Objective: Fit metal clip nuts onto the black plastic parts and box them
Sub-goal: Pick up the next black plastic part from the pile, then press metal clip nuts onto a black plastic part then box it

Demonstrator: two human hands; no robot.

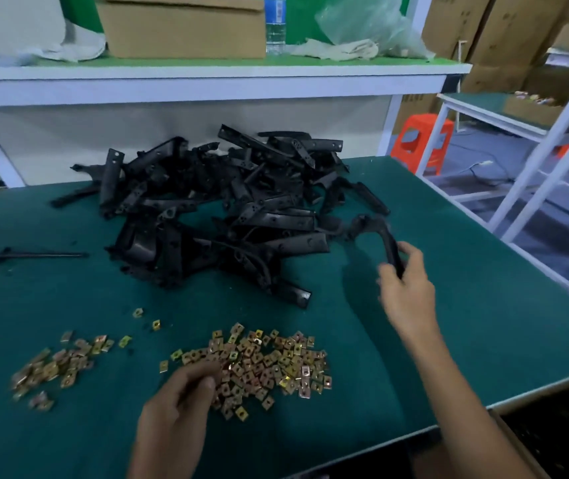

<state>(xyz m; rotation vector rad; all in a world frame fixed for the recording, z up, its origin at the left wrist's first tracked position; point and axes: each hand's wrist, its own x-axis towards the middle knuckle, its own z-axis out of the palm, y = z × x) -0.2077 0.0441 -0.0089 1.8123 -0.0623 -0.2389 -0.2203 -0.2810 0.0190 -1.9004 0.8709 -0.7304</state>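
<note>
A heap of black plastic parts (228, 205) lies in the middle of the green table (483, 305). My right hand (405, 288) grips one black plastic part (378, 233) by its near end at the heap's right edge. Brass-coloured clip nuts (269, 364) lie scattered near the front, with a smaller patch of clip nuts (55, 368) to the left. My left hand (179, 406) has its curled fingertips in the left edge of the big pile of nuts; whether it pinches a nut is hidden by the fingers.
A cardboard box (552, 433) holding dark parts stands below the table's front right corner. A thin black rod (41, 254) lies at the left. Behind, a shelf carries a carton (183, 27), a water bottle (275, 24) and bags. An orange stool (421, 140) stands right of the table.
</note>
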